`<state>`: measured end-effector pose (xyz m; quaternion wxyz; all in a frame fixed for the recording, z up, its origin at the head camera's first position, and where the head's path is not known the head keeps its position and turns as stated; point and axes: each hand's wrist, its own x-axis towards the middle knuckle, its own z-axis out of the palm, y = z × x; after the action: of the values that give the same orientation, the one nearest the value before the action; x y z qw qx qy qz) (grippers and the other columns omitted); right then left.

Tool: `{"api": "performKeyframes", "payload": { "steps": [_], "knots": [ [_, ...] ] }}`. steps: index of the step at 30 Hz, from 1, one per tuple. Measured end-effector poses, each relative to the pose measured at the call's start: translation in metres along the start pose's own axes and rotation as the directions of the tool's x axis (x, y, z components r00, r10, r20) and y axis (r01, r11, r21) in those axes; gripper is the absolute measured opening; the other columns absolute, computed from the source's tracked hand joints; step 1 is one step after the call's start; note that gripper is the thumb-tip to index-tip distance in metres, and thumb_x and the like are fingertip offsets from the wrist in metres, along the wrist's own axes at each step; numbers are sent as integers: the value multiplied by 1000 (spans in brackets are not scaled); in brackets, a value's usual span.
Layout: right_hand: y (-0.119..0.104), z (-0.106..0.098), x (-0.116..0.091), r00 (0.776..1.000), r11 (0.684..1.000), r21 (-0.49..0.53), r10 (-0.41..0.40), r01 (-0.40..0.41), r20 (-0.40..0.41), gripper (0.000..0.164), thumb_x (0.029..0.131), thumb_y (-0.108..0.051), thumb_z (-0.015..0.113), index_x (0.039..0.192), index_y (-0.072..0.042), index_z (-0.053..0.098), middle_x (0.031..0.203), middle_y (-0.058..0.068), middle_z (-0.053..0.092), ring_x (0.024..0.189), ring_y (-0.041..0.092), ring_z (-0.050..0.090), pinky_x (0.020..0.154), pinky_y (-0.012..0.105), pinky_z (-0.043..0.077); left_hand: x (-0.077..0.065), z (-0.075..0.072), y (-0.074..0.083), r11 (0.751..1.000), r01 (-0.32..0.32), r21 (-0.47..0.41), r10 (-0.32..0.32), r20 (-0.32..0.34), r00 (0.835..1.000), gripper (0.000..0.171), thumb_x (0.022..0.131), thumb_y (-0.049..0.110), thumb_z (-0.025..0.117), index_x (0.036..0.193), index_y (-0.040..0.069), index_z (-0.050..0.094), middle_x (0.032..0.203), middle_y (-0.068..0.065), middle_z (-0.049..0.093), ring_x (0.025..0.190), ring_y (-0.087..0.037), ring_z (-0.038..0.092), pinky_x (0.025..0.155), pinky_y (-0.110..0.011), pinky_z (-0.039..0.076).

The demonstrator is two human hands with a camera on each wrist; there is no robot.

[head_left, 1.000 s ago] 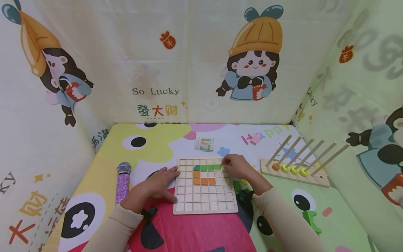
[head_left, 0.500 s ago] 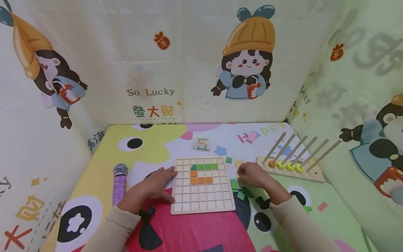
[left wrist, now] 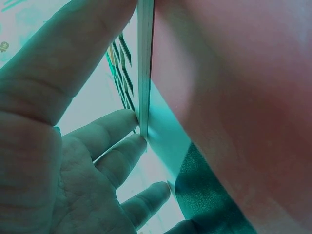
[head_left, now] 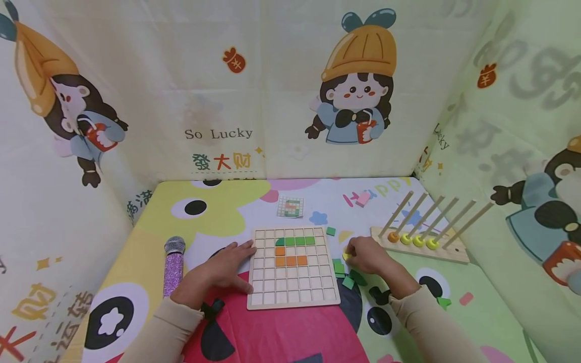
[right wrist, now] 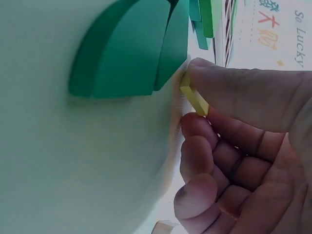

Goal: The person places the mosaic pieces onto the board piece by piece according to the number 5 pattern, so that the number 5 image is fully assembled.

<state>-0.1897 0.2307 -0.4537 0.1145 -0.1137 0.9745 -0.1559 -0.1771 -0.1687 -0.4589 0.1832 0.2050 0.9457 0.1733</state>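
1. Readable on the back cloth [head_left: 281,75]: "So Lucky" [head_left: 218,134], with 發大财 [head_left: 221,161] beneath; both legible sideways in the right wrist view too.
2. Large Chinese characters on the left cloth [head_left: 27,212]; part of "Lucky" on the right cloth [head_left: 463,166]; ¥ on the printed red money bags [head_left: 234,60].
3. At the far side of the desk [head_left: 277,335], printed: "HAPPY", with a pink block [head_left: 363,198] lying among the letters.
4. Right grip [head_left: 366,254]: pinching a yellow piece [right wrist: 196,101] between thumb and finger, right of the board [head_left: 295,285]; cannot tell whether touching the desk.
5. Left grip [head_left: 223,267]: fingers spread, tips touching the board's left edge.
6. Set in the board: a row of green tiles [head_left: 300,241], then orange tiles [head_left: 291,261] below in an L.
7. In the way, between board and right grip: loose green pieces [head_left: 338,268].
8. Behind the board, a gridded card [head_left: 290,206]; leftward, a microphone [head_left: 173,267] with glittery purple handle; rightward, a peg rack [head_left: 454,253] with one orange bead [head_left: 393,236] and three yellow beads [head_left: 418,240].
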Motion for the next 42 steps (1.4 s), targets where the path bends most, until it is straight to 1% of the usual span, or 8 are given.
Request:
{"api": "performKeyframes", "payload": {
  "steps": [5,9,13,17,24,36,39,42],
  "knots": [
    [2,2,0,1000,999,42,14,-13,-18,16,84,-11,83,90,-7,68,81,2,65,72,17,56,67,35,52,0,1,0,1000,-1,4,1,-4,1000,108,66,46,96,156,11,47,168,-11,35,152,-49,30,115,-62,41],
    [3,3,0,1000,997,79,1,1,-27,16,85,-10,82,89,-7,67,80,2,64,72,18,56,67,35,50,0,0,1,1000,-10,2,10,-4,1000,108,67,45,95,156,10,47,167,-12,35,152,-50,30,116,-62,41],
    [4,4,-2,998,994,93,-61,63,-28,11,90,-8,77,100,-8,73,85,2,67,77,17,57,71,37,51,-1,0,1,1000,-9,4,9,-7,1000,108,66,45,96,156,10,47,167,-12,36,151,-50,31,115,-61,42],
    [2,1,-3,993,987,117,-106,111,-50,17,95,-6,70,109,-12,76,83,-1,65,76,15,54,70,34,48,-1,0,1,1000,-6,8,6,-8,1000,107,66,44,96,156,10,47,167,-12,36,151,-49,31,114,-61,43],
    [-7,-6,1,992,967,227,-94,112,-90,5,95,-8,72,99,-10,69,83,-2,62,76,14,52,69,32,45,-2,-2,3,1000,-6,4,6,-4,1000,107,67,44,96,156,10,47,167,-12,35,151,-50,30,114,-61,43],
    [-26,1,10,994,945,309,-93,108,-63,9,94,-14,76,93,-13,67,83,-2,62,76,15,55,69,31,48,-1,0,2,1000,-11,11,11,1,1000,107,67,45,95,156,10,46,167,-12,36,151,-49,30,116,-62,40],
    [-29,5,11,990,938,318,-127,138,-55,5,96,-12,73,100,-10,70,90,0,65,82,16,58,74,34,51,-1,-1,2,1000,-11,9,11,0,1000,107,67,45,95,156,11,46,167,-12,36,152,-49,30,116,-63,40],
    [-32,9,13,986,932,320,-160,167,-46,12,100,-12,69,111,-8,72,103,3,71,93,18,64,80,36,54,-1,-1,2,1000,-13,1,13,-2,1000,108,66,45,95,156,10,47,168,-12,35,152,-50,29,116,-63,39]
  ]
}}
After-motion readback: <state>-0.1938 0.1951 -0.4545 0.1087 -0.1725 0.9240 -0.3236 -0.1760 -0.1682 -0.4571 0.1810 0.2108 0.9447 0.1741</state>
